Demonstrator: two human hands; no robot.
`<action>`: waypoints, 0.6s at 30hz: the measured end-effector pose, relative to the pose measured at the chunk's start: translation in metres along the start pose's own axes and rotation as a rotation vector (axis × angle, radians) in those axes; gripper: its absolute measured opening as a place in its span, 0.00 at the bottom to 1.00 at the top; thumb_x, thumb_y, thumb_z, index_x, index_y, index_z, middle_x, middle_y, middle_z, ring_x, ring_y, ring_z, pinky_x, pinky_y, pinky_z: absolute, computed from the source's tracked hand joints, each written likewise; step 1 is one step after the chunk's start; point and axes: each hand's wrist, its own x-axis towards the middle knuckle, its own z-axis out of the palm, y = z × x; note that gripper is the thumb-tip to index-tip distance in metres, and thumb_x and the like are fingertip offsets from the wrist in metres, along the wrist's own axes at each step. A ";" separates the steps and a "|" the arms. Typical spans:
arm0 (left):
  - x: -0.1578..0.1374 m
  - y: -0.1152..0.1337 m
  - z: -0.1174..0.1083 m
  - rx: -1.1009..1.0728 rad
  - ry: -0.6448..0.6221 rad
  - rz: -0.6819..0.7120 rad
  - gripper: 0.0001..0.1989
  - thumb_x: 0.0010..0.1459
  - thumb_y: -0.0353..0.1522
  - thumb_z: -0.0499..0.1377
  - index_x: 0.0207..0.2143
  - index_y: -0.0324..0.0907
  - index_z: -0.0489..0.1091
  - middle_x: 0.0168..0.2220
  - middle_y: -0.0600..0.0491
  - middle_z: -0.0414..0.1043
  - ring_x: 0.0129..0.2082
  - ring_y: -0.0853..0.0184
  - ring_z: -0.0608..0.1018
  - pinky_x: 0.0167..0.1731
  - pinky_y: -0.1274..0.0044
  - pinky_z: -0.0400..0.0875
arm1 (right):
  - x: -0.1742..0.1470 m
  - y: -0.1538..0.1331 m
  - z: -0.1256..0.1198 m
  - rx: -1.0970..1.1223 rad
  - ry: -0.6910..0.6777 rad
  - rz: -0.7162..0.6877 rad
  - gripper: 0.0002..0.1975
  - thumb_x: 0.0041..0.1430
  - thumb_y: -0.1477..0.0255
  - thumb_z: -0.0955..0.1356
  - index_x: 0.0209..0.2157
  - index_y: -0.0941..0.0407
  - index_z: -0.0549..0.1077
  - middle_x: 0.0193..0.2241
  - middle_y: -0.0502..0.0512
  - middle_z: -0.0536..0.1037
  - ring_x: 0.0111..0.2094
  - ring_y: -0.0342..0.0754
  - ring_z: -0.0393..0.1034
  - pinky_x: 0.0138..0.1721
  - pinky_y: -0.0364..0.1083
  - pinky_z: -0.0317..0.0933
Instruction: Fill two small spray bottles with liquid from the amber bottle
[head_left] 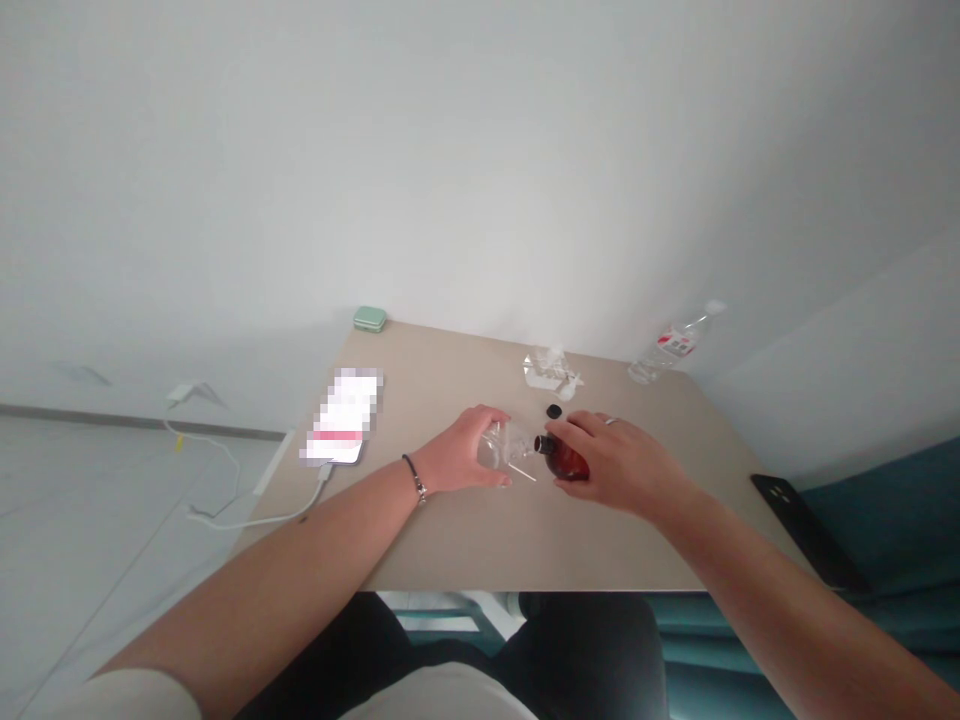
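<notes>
My left hand (466, 450) is wrapped round a small clear container (493, 445), steadying it on the table. In my right hand (611, 460) is a dark reddish-brown bottle (568, 462), tilted on its side with its uncapped mouth pointing left at the clear container. I cannot tell whether liquid is flowing between them. A round black cap (554, 411) lies just beyond the bottle's neck. Beside the clear container, a thin white stick (523, 471) slants down to the right. Behind the hands lies a crumpled clear plastic wrapper (546, 370).
A phone (345, 415) with a lit, blurred screen lies on the table (465, 545), a white cable (289, 518) plugged in. A green case (370, 319) sits at the back left corner. At the back right stands a clear bottle (675, 343); a black phone (799, 525) lies on the right edge.
</notes>
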 end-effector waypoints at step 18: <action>0.000 0.000 0.000 -0.026 0.016 -0.010 0.37 0.40 0.38 0.72 0.52 0.44 0.62 0.50 0.46 0.65 0.51 0.53 0.70 0.55 0.60 0.65 | 0.004 -0.001 -0.007 -0.067 -0.011 -0.043 0.26 0.52 0.61 0.70 0.53 0.52 0.69 0.45 0.60 0.76 0.37 0.55 0.72 0.38 0.50 0.61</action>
